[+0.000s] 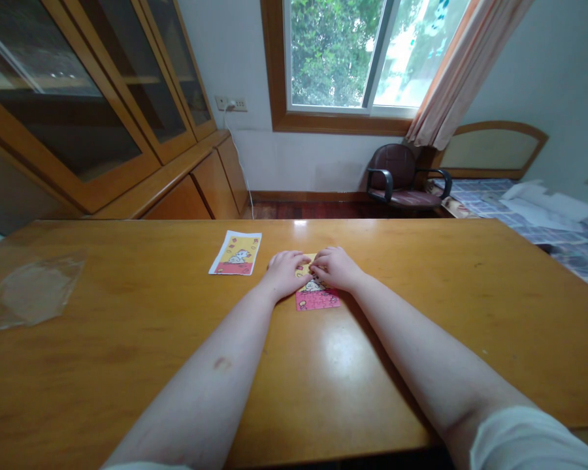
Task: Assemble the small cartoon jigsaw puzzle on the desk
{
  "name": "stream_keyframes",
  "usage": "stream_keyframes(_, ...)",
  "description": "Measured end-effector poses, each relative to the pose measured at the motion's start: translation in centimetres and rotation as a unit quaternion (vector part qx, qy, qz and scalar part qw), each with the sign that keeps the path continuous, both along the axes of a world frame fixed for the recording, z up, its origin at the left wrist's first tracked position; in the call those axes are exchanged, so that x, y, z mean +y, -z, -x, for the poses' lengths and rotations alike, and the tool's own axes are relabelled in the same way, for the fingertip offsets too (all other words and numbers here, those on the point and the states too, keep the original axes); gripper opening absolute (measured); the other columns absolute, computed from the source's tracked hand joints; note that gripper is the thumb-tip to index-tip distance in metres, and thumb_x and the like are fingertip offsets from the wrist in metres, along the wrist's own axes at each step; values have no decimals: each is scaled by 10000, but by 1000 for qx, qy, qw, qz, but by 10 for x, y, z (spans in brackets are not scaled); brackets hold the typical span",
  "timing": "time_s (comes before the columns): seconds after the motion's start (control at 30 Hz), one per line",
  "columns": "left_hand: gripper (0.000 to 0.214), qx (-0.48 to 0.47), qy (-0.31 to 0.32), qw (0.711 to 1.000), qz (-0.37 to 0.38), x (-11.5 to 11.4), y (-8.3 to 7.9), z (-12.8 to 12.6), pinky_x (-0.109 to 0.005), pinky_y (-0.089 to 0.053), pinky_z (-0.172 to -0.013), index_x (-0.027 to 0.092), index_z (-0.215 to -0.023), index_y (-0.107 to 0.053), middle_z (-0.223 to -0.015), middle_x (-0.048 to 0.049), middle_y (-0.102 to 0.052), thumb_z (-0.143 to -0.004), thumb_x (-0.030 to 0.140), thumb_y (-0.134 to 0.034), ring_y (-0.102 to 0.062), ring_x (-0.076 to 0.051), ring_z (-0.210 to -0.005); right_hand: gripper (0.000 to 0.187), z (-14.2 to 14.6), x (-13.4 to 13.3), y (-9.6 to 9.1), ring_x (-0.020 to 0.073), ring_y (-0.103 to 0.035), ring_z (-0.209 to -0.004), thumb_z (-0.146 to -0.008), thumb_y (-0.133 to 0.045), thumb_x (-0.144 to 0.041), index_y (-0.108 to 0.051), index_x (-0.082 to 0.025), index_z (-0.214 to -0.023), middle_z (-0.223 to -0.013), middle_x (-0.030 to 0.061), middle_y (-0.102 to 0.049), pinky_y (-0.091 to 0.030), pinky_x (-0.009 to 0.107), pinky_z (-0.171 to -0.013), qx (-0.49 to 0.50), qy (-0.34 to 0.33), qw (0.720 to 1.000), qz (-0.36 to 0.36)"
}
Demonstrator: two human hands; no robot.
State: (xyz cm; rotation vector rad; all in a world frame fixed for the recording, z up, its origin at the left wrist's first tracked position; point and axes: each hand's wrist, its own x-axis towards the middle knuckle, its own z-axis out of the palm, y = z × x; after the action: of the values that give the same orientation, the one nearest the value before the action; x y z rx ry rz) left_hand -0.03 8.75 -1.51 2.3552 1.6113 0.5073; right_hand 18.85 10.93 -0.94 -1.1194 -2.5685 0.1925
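Observation:
A small jigsaw puzzle (318,300) lies flat on the wooden table, pink at the bottom and yellow above, with a white cartoon animal in the middle. My left hand (285,275) rests along its left edge, thumb and fingers apart, the thumb reaching onto the picture. From the other side my right hand (339,267) covers the upper right part, its bent fingertips close together on the puzzle; whatever they may pinch is hidden. Left of both hands lies a printed card (236,253) with the same yellow and pink picture.
A crumpled clear plastic bag (32,290) lies at the left of the wooden table (470,307). Beyond the far edge stand a glass-door cabinet (171,153), a dark office chair (396,173) and a bed (500,202). A window (343,52) is in the far wall.

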Motion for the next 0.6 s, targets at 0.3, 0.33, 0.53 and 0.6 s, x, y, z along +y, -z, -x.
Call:
stream_keyframes(0.3, 391, -3, 3, 1000, 3, 0, 1, 0, -463, -376, -1065, 309, -1122, -678, -1289, -45, -606, -780, 486, -608, -509, -284, -1221, 245, -3, 3, -3, 187, -601, -811, -892, -558, -278, -773, -174, -841, -849, 73, -706, -388, 294, -774, -2, 65, 998, 3)
stream_keyframes(0.33, 390, -3, 2, 1000, 4, 0, 1, 0, -466, -376, -1064, 308, -1119, -680, -1289, -47, -605, -781, 488, -607, -508, -284, -1221, 245, -3, 3, -3, 187, -603, -807, -889, -559, -278, -774, -174, -835, -844, 72, -706, -389, 295, -772, -3, 64, 998, 2)
stream_keyframes(0.53, 392, -7, -1, 1000, 13, 0, 1, 1, -459, -364, -1075, 318, -1121, -681, -1297, -43, -598, -775, 491, -617, -497, -278, -1234, 238, -3, 3, -2, 187, -610, -815, -883, -562, -272, -775, -175, -843, -861, 76, -710, -399, 294, -779, 5, 74, 997, 6)
stream_keyframes(0.6, 403, -7, -2, 1000, 16, 0, 0, 1, -457, -363, -1076, 319, -1130, -676, -1298, -43, -597, -773, 496, -619, -494, -278, -1236, 241, -3, 4, -2, 187, -613, -817, -886, -560, -278, -778, -178, -856, -877, 76, -712, -404, 294, -784, 12, 82, 997, 7)
